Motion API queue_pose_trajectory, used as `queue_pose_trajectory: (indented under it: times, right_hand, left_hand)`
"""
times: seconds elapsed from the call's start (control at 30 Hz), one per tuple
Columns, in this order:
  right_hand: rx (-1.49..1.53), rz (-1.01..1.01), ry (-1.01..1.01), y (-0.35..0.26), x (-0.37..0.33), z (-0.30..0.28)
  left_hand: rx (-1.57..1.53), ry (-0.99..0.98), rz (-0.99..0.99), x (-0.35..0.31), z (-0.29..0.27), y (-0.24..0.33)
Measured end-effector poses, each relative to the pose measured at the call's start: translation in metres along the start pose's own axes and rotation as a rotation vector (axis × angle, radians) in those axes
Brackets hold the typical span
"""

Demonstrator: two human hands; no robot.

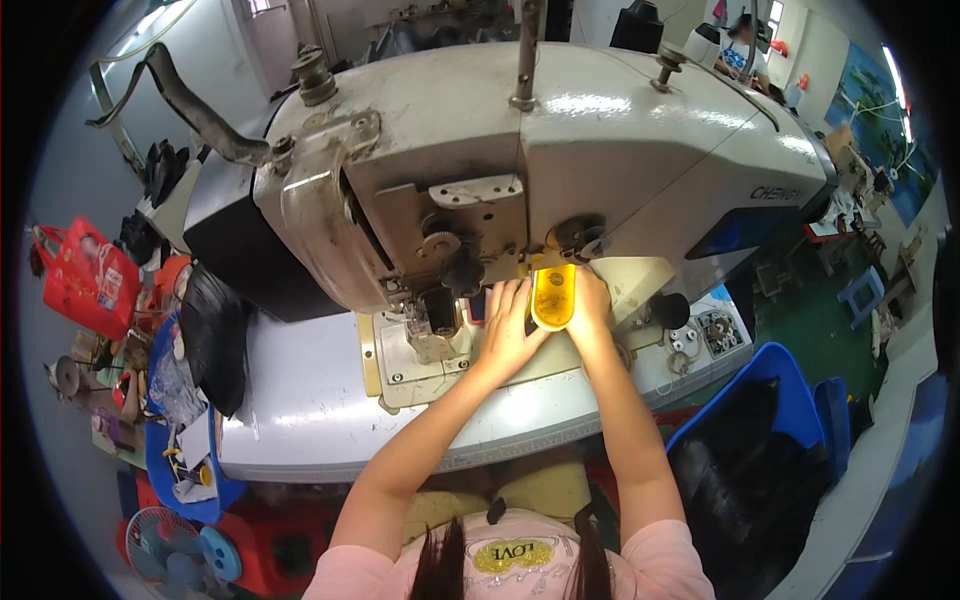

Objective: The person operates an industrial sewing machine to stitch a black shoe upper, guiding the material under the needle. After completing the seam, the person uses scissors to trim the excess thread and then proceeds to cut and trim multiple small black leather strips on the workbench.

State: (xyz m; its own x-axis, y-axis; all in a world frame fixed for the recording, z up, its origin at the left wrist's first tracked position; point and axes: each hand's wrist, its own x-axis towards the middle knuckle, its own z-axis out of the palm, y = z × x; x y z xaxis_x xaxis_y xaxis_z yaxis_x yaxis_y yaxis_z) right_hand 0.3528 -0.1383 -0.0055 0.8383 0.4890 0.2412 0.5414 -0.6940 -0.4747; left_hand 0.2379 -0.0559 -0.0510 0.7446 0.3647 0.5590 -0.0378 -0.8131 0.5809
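Note:
A large white sewing machine (620,110) fills the upper middle, its needle and presser foot area (435,325) above a metal plate (405,385). My left hand (508,325) lies just right of the presser foot, fingers stretched out; no held thing shows. A small dark piece with a red edge (477,308) sits beside its fingertips. My right hand (592,300) is under the machine's arm, its fingers hidden behind a lit yellow lamp (553,315). What lies beneath both hands is hidden.
The white table (300,400) carries a black bundle (213,335) at left and small metal parts (718,330) at right. A blue bin (790,365) with black material stands at lower right. At left are a red bag (90,280), a blue basket (225,490) and a fan (165,550).

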Motion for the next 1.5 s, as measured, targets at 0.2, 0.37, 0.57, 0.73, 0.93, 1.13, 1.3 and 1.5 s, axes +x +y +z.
queue_pose_trajectory:
  times: [0.2,0.37,0.57,0.73,0.93,1.13,1.3,1.5]
  right_hand:
    - [0.864,-0.047,-0.001,0.017,-0.069,0.01]
    - [1.0,0.1,0.076,0.015,-0.126,0.048]
    - [1.35,0.199,-0.089,0.001,-0.153,0.037]
    - [0.941,-0.207,-0.03,0.008,-0.164,0.022]
    - [0.966,-0.192,0.012,0.005,-0.186,0.034]
    - [0.708,-0.471,0.138,-0.036,-0.199,0.027]
    - [0.871,-0.649,-0.233,-0.077,-0.205,0.039]
    - [0.874,-0.83,-0.682,-0.122,-0.197,0.047]
  left_hand:
    - [-1.329,-0.451,-0.756,-0.046,-0.04,0.035]
    - [-1.336,-0.477,-0.868,-0.077,-0.039,0.009]
    - [-1.045,-0.285,-0.626,-0.071,-0.046,0.026]
    - [-1.381,-0.364,-0.909,-0.078,-0.057,0.017]
    - [-1.34,-0.497,-1.043,-0.098,-0.06,0.007]
    - [-1.506,-0.427,-1.046,-0.132,-0.093,0.006]
    - [-1.454,-0.184,-1.094,-0.192,-0.144,-0.01]
    - [-1.604,0.034,-0.954,-0.206,-0.191,-0.021]
